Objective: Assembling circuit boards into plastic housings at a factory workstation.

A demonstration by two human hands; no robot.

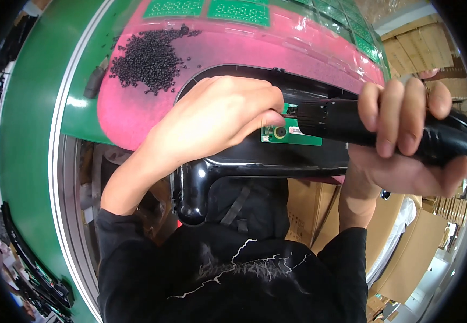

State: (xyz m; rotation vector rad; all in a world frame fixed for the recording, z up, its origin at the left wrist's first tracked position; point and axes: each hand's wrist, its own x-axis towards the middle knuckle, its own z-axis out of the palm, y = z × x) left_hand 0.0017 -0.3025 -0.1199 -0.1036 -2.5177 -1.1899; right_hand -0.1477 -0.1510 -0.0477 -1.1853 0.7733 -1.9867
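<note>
My right hand (pixel 400 134) is wrapped round a black electric screwdriver (pixel 335 118), held sideways with its nose pointing left. At the bit, my left hand (pixel 223 113) has thumb and fingers pinched together; what lies between them is hidden. Under the screwdriver's nose, a small green circuit board (pixel 303 139) with a round brass-coloured part sits in a glossy black plastic housing (pixel 233 168). My left hand and the tool cover part of the board. The housing rests partly on a pink mat (pixel 131 121) and reaches over its near edge.
A heap of small black screws (pixel 150 59) lies on the mat at the far left. Beyond the housing are clear trays with several green circuit boards (pixel 239 11). A green bench (pixel 29 140) runs along the left. Cardboard boxes (pixel 411 258) stand at the lower right.
</note>
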